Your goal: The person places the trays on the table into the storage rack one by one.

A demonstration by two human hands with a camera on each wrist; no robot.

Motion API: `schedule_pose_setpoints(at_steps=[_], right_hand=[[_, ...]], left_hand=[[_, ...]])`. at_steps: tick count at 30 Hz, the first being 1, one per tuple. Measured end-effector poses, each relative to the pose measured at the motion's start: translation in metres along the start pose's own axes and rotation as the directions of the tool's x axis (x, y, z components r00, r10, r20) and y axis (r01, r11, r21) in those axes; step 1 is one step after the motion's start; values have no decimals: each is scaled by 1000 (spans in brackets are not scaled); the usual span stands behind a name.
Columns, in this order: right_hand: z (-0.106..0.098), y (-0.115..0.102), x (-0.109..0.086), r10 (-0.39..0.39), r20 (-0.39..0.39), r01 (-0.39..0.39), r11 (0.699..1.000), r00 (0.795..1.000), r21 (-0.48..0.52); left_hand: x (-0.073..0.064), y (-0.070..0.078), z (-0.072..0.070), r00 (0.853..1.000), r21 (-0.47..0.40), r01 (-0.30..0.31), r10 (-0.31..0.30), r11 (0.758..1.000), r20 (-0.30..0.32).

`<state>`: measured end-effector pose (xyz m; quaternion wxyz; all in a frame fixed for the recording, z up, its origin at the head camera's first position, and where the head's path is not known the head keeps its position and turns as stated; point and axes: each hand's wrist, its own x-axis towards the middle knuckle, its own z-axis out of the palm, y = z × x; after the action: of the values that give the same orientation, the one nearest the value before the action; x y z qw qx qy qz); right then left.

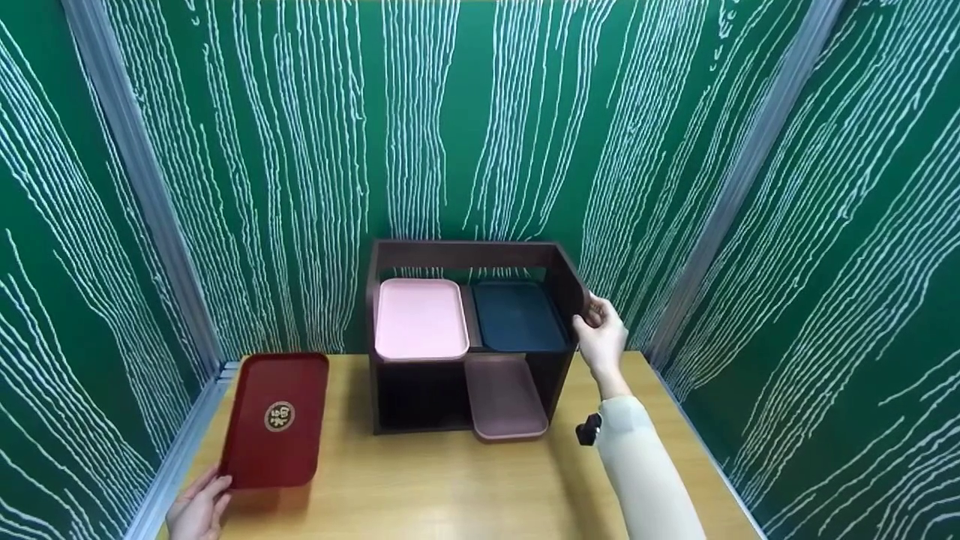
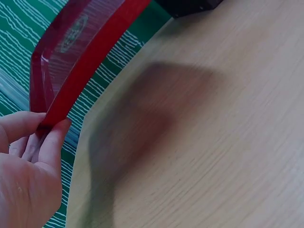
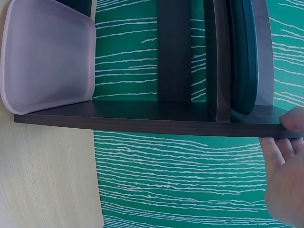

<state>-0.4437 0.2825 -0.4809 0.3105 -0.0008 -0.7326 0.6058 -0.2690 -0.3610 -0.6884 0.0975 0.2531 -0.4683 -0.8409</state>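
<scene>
At the left of the head view, my left hand (image 1: 199, 504) pinches the near left corner of a red tray (image 1: 262, 457) with a round gold emblem. The left wrist view shows that tray (image 2: 80, 61) raised above the table, its shadow beneath. On the other side, my right hand (image 1: 602, 334) grips the upper edge of the right side panel of a dark brown two-level shelf (image 1: 555, 375). In the right wrist view the thumb lies on one face of the panel (image 3: 142, 124), fingers on the other. The right hand holds no tray.
On the shelf's upper level lie a pink tray (image 1: 422, 319) and a dark blue-green tray (image 1: 520, 315), side by side. A mauve-brown tray (image 1: 508, 397) sticks out of the lower right compartment. Green white-lined walls (image 1: 472, 112) surround the wooden table (image 1: 420, 480).
</scene>
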Motion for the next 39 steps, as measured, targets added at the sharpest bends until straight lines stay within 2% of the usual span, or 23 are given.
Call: schedule_pose_setpoints(at_steps=[6,10,13,15,17,18,21,22,26,31,39], right_hand=[[0,0,0,6,1,-6,1000,1000,-4],[1,1,-1,6,-7,-6,1000,1000,-8],[0,1,-1,8,-8,-8,1000,1000,-14],[0,0,-1,6,-5,-7,1000,1000,-20],[0,0,0,1,-1,-1,1000,1000,-23],[0,0,0,0,-1,0,1000,1000,-24],[1,1,1,-5,-2,5,1000,1000,-20],[1,1,1,-4,-3,4,1000,1000,-13],[2,2,1,-3,-6,3,1000,1000,2],[2,4,1,0,-2,0,1000,1000,15],[1,2,1,-17,-1,17,1000,1000,13]], left_hand=[[-2,-1,2,998,-134,14,-6,991,56],[-5,-3,2,996,-144,25,-13,989,89],[-6,-6,3,991,-122,1,15,993,132],[-7,-8,3,982,-112,-28,49,993,184],[-7,-11,4,965,-123,-59,88,991,246],[-7,-12,5,952,-138,-72,109,988,285],[-7,-15,7,926,-136,-104,146,985,348],[-8,-16,7,922,-136,-104,147,985,359],[-9,-20,9,924,-59,-106,120,993,364],[-11,-24,13,913,10,-104,91,995,399],[-10,-31,28,910,120,-121,61,985,410]])
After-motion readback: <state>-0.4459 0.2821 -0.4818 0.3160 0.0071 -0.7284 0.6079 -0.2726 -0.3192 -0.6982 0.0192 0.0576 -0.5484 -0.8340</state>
